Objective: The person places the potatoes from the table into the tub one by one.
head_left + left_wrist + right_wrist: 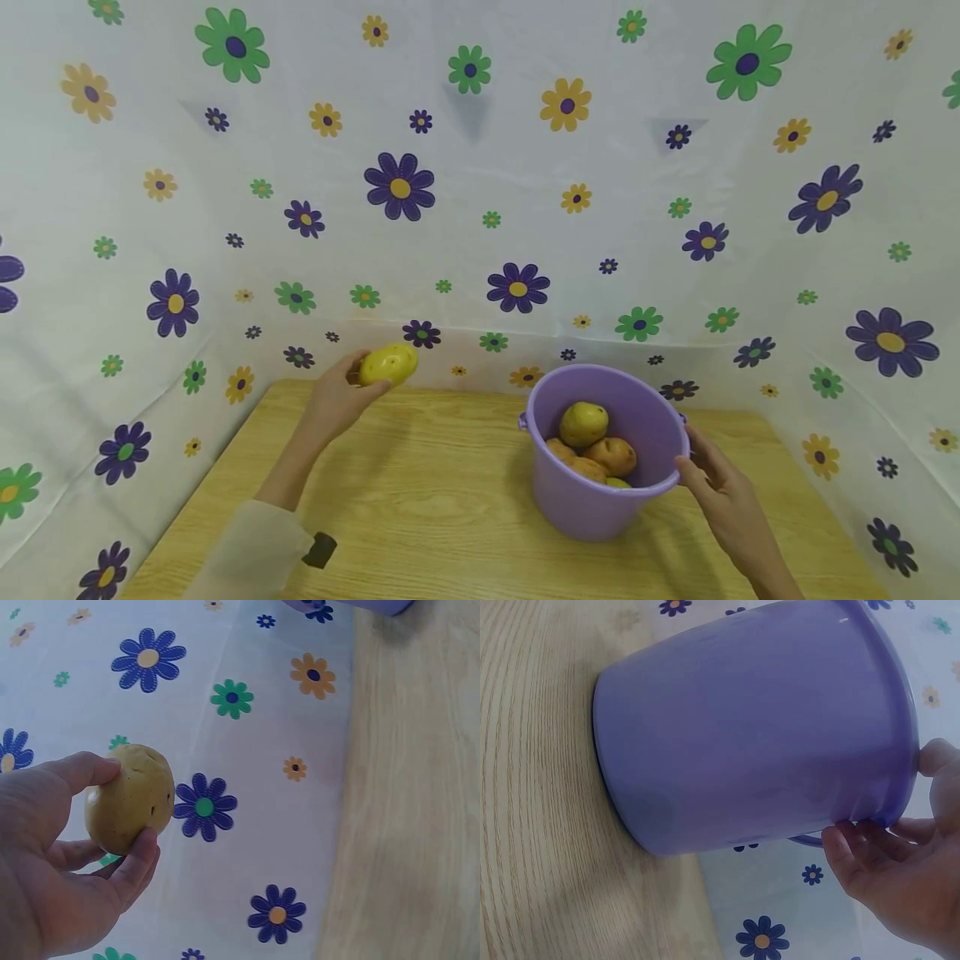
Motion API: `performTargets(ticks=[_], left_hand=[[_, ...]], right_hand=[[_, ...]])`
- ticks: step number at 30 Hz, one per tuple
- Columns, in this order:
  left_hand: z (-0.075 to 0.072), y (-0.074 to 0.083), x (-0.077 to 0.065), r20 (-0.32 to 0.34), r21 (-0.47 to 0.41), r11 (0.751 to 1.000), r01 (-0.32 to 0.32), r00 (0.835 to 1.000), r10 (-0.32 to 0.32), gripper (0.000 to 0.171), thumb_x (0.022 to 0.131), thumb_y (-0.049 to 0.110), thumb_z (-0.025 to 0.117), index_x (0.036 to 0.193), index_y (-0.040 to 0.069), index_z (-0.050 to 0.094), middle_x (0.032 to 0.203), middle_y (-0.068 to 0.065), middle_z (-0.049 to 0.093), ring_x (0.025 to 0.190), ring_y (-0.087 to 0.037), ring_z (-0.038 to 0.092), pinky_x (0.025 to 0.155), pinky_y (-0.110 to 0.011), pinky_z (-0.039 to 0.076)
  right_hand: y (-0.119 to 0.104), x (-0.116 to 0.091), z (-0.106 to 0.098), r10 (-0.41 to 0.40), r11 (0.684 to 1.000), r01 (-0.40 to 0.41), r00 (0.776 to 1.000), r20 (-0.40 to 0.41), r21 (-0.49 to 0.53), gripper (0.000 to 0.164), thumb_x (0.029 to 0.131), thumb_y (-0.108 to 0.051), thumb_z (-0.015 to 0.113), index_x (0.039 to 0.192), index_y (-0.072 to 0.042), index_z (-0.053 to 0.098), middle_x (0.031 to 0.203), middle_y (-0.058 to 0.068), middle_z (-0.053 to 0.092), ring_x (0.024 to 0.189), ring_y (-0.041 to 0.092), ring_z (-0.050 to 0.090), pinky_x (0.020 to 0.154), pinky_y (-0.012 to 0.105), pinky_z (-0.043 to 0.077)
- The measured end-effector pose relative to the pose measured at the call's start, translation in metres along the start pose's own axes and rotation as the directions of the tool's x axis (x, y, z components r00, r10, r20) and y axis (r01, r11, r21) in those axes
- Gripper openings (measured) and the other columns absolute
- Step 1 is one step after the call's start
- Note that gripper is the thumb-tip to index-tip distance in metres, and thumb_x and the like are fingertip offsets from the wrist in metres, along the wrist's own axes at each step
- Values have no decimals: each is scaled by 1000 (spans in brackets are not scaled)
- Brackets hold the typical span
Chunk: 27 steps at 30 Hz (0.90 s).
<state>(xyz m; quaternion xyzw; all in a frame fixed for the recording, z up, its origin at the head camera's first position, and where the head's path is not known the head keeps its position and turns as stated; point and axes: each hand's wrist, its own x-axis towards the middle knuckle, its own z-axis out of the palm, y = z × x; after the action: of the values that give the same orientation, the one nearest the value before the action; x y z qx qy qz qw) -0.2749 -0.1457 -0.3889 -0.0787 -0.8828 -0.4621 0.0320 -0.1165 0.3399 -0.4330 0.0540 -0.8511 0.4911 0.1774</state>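
A yellow potato (390, 365) is pinched between the thumb and fingers of my left hand (341, 400), raised above the back left of the table. In the left wrist view the potato (135, 799) shows small dark pits, and the left hand (67, 862) grips it from one side. On the right stands a purple bucket (581, 508) holding several potatoes (585, 425), some yellow and some brownish. My right hand (723, 496) holds the bucket's right rim, thumb at the front. The right wrist view has the right hand (907, 862) at the rim of the bucket (757, 735).
The wooden table (420, 500) reaches back to a white flowered cloth (480, 250) that hangs behind and on both sides. A small black object (320, 550) sits at the left sleeve's cuff (255, 546).
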Motion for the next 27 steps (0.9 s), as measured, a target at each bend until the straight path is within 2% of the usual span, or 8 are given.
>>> performTargets(ticks=[9, 17, 20, 24, 27], left_hand=[[-18, 24, -4, -3, -36, 997, -75, 997, 75, 76, 96, 33, 74, 154, -2, 40, 144, -26, 53, 127, -42, 56, 99, -52, 55], [-31, 39, -10, -18, -15, 997, -71, 997, 70, 75, 97, 36, 72, 156, 3, 40, 143, -23, 55, 128, -40, 55, 97, -52, 54], [-34, 39, -10, -15, -22, 998, -62, 998, 62, 77, 97, 38, 72, 157, 4, 38, 145, -22, 54, 128, -40, 55, 98, -52, 53], [-36, 39, -9, -11, -35, 998, -51, 999, 50, 79, 97, 39, 72, 158, 5, 37, 146, -21, 53, 128, -39, 54, 100, -53, 52], [-36, 41, -9, -5, -40, 998, -45, 999, 45, 79, 97, 40, 72, 159, 6, 36, 146, -21, 53, 129, -39, 53, 100, -54, 51]], right_hand=[[-1, 0, -1, 9, 1000, -9, 1000, 3, -5, 52, 110, -14, 52, 157, 1, 38, 141, 26, 55, 111, 1, 61, 85, 14, 54], [-2, -1, -1, 8, 1000, -8, 1000, 0, -7, 52, 110, -14, 53, 156, 3, 38, 140, 25, 55, 110, -1, 60, 85, 14, 54], [-1, 0, -1, 3, 1000, -3, 1000, -4, -5, 52, 109, -13, 53, 156, 3, 38, 139, 16, 58, 110, -2, 60, 85, 14, 54], [1, 1, 0, -3, 1000, 4, 1000, -14, 15, 51, 109, -11, 54, 156, 2, 40, 137, -4, 59, 111, -2, 60, 84, 15, 54], [2, 1, 0, -7, 1000, 7, 1000, -20, 29, 51, 108, -9, 55, 155, 1, 41, 134, -15, 58, 111, -2, 60, 83, 14, 55]])
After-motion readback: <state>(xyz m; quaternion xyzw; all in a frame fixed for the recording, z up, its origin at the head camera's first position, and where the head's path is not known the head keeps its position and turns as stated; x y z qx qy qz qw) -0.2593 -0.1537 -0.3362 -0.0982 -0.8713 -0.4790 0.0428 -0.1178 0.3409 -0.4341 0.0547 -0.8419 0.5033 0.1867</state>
